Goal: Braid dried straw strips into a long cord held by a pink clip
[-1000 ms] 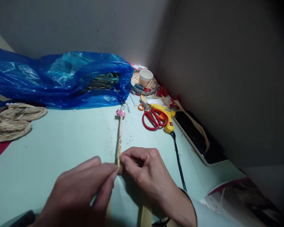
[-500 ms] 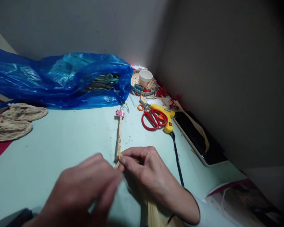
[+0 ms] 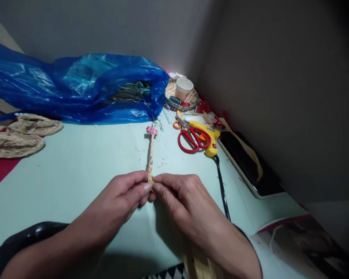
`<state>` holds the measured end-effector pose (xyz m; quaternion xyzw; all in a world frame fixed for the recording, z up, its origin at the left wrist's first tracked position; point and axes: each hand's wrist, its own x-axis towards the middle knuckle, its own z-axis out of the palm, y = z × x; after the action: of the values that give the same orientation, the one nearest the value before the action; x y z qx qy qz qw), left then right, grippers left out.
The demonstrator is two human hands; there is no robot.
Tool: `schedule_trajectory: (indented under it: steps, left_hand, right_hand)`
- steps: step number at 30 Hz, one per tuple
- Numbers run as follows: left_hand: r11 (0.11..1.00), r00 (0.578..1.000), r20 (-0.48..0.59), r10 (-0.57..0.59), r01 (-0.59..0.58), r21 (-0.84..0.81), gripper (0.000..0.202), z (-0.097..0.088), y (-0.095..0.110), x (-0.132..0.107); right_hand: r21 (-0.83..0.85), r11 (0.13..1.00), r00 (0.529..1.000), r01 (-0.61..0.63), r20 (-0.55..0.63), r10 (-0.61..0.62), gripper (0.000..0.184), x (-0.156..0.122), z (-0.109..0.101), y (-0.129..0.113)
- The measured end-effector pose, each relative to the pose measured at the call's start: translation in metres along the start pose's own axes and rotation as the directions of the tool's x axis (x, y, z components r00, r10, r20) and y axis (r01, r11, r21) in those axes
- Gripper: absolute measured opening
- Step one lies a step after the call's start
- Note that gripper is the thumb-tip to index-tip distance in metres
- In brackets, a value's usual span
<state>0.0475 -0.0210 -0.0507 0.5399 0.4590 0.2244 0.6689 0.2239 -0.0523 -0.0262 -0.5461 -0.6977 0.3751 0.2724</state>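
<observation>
A narrow braid of pale plant fibre (image 3: 151,155) runs toward me from a pink binder clip (image 3: 152,131) that grips its far end. At the near end, my left hand (image 3: 125,197) pinches the braid from the left between thumb and forefinger. From the right, my right hand (image 3: 182,201) pinches the same spot, its fingertips almost touching the left ones. Both thumbs lie on top, and the strand ends between the fingers are mostly hidden. Pale flat strips (image 3: 199,263) hang below my right wrist.
A blue plastic bag (image 3: 84,89) with dark strips inside lies at the back. Woven soles (image 3: 20,137) sit left. On the right are red-handled scissors (image 3: 189,141), a yellow glue gun (image 3: 212,147) with black cord, a phone-like black slab (image 3: 244,166) and a basket (image 3: 192,102) holding a cup (image 3: 184,89).
My left hand, raised and blurred before, has come down to the braid's near end and closed on it. My right hand keeps its pinch there. The whole view has shifted slightly.
</observation>
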Motion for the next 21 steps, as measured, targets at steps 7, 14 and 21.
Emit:
schedule_trajectory:
  steps: [7,14,21]
  left_hand:
    - [0.98,0.991,-0.124,0.052,-0.026,0.196,0.033,0.005,0.01,-0.005]
    - [1.0,0.994,-0.11,-0.003,0.003,0.0,0.021,0.007,0.011,-0.006]
    - [0.992,0.999,-0.042,0.016,-0.021,-0.121,0.023,0.0,0.006,-0.005]
  right_hand:
    - [-0.652,0.745,0.967,0.139,-0.071,-0.243,0.016,-0.018,0.01,-0.011]
    - [-0.85,0.506,0.842,0.146,-0.163,-0.515,0.012,-0.028,0.044,-0.016]
    - [-0.87,0.451,0.816,0.2,-0.106,-0.568,0.016,-0.029,0.061,-0.016]
